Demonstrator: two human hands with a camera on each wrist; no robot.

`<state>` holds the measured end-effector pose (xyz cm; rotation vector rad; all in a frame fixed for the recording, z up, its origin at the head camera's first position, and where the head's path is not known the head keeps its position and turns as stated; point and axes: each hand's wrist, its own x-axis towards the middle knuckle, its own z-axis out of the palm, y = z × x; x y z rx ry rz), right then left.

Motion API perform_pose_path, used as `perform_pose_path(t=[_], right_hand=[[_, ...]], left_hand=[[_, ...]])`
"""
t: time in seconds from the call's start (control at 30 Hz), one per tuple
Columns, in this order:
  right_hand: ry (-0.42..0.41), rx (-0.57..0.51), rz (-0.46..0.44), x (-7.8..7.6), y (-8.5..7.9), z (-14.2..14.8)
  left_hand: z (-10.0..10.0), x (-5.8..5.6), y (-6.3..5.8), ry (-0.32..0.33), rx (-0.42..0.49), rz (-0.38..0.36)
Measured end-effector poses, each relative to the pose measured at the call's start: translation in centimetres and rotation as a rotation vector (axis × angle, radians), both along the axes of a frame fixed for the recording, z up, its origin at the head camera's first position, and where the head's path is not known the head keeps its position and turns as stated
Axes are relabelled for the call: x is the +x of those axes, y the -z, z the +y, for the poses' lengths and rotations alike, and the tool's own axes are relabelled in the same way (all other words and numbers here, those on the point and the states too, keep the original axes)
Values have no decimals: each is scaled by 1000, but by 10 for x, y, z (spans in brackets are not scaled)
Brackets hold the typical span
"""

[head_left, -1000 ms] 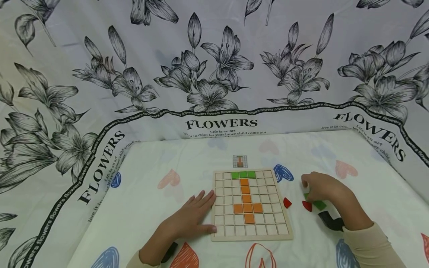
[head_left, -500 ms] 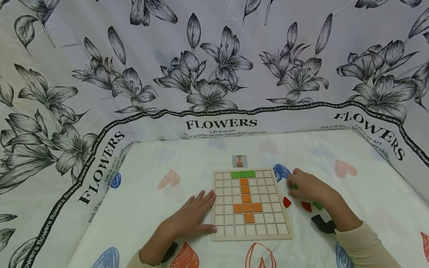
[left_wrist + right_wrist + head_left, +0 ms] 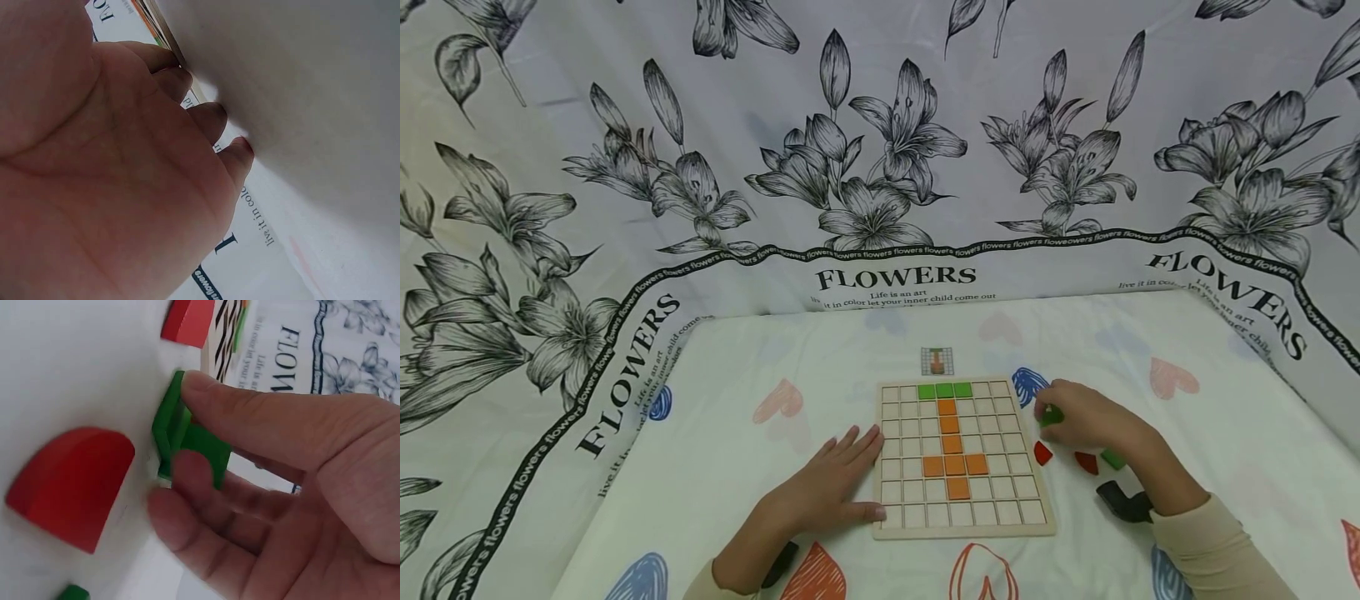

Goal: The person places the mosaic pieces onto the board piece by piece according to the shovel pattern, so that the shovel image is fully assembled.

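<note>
A square wooden grid board [image 3: 1000, 515] lies on the cloth. Green tiles [image 3: 944, 391] sit in its far row, and orange tiles [image 3: 953, 465] form a cross-like column below them. My left hand [image 3: 823, 492] rests along the board's left edge, its fingers spread and its thumb at the near corner. To the right of the board, my right hand [image 3: 1093, 417] pinches green blocks [image 3: 209, 447] between thumb and fingers, low over the cloth. The wrist view shows what look like two green pieces there; fingers partly cover them.
Two red rounded wedge blocks [image 3: 1042, 453] lie right of the board, one close to its edge. Another green block [image 3: 1112, 458] is partly under the right wrist. A small pattern card [image 3: 937, 361] lies beyond the board. Flower-printed cloth [image 3: 895, 208] hangs behind.
My right hand has moved left from the loose pieces toward the board, carrying green with it. One green piece stays behind on the cloth. The left hand keeps its place.
</note>
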<state>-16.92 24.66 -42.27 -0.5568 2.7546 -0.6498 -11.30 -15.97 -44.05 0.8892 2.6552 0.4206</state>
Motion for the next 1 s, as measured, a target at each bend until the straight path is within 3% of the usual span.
perform_pose_path(t=[0.13,0.4,0.57,0.73,1.0], right_hand=[[-34,-28,-42,-1,1,2],[-4,-13,135,3,-8,-5],[-73,-100,191,8,-14,-17],[-154,-139,204,15,-16,-32],[-247,-197,143,23,-17,-63]], left_hand=[[0,0,0,11,13,6],[1,1,0,8,2,6],[0,0,0,6,1,8],[0,0,0,9,5,6],[0,0,-4,11,28,-4]])
